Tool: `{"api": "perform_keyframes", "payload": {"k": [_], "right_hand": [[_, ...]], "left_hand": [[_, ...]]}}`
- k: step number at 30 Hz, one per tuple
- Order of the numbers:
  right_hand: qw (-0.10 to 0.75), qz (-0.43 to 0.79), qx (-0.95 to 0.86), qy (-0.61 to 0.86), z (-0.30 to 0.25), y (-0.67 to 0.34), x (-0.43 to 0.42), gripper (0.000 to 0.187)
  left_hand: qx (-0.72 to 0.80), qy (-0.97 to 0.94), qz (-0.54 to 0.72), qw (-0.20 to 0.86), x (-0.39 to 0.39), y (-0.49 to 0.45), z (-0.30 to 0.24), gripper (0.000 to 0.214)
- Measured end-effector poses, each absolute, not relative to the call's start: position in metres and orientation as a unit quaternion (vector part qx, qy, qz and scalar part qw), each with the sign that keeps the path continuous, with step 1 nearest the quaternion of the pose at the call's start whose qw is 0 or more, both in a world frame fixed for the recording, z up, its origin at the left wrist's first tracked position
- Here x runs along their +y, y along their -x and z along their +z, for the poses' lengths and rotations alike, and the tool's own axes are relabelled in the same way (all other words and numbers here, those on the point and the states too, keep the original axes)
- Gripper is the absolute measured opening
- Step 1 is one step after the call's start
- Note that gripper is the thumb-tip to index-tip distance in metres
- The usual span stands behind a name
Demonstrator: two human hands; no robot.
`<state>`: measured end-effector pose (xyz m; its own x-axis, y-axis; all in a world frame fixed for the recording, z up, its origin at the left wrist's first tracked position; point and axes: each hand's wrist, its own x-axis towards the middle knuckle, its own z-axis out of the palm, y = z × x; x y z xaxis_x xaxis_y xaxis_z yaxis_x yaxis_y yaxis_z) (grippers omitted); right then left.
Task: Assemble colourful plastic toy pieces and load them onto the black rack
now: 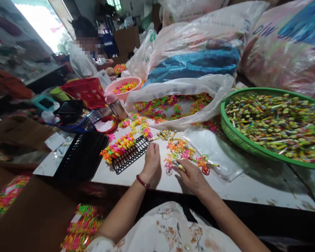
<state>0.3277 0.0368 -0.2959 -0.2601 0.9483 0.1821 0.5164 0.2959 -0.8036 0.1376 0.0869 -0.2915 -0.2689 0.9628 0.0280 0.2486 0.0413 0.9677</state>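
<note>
My left hand [151, 161] is closed, with its fingers curled, beside the right end of a black grid rack [130, 159]. What it holds, if anything, is hidden. A row of bright plastic toys [118, 148] in yellow, pink, orange and green stands along the rack's far side. My right hand [193, 176] pinches a small printed tube [180, 166] over the white tabletop. Around its fingertips lie loose plastic toys with wheel-like rings [182, 148]. Several more small tubes [166, 134] lie just beyond my hands.
At right stands a green basket [225, 129] full of small tubes, next to flat clear bags [210, 150]. An opened sack [170, 120] of toys lies behind. Stacked black racks [78, 154] and a flask [117, 106] are at left. A person [82, 59] sits farther back.
</note>
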Motion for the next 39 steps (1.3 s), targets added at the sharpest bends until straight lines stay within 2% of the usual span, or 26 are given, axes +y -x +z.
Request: {"api": "perform_keyframes", "payload": {"k": [2,4,9,13,16,20,23,27,33,39], "right_hand": [[0.371,0.239,-0.727,0.526,-0.3,-0.338,0.04,0.034],[0.378,0.217,-0.726,0.532,-0.301,-0.344,0.042,0.035],[0.399,0.304,-0.702,0.505,-0.294,-0.34,0.035,0.031],[0.38,0.39,-0.655,0.524,-0.29,-0.332,0.032,0.034],[0.364,0.451,-0.612,0.537,-0.291,-0.327,0.034,0.033],[0.413,0.529,-0.539,0.508,-0.288,-0.321,0.039,0.037],[0.423,0.569,-0.51,0.488,-0.28,-0.319,0.042,0.046],[0.421,0.549,-0.525,0.496,-0.273,-0.317,0.045,0.048],[0.446,0.564,-0.521,0.459,-0.279,-0.311,0.047,0.033],[0.462,0.565,-0.517,0.447,-0.277,-0.31,0.042,0.029]], "left_hand": [[0.645,-0.491,0.5,0.304,0.114,-0.128,-0.284,0.008],[0.666,-0.484,0.502,0.264,0.138,-0.119,-0.279,0.019],[0.684,-0.432,0.527,0.258,0.179,-0.103,-0.278,0.028],[0.657,-0.368,0.578,0.316,0.188,-0.101,-0.27,0.022],[0.61,-0.318,0.593,0.418,0.18,-0.105,-0.259,0.023],[0.528,-0.272,0.582,0.555,0.148,-0.113,-0.25,0.031],[0.485,-0.252,0.571,0.613,0.117,-0.12,-0.251,0.032],[0.451,-0.239,0.562,0.651,0.082,-0.135,-0.256,0.038],[0.428,-0.263,0.544,0.672,0.053,-0.158,-0.257,0.04],[0.451,-0.296,0.526,0.658,0.045,-0.169,-0.26,0.039]]}}
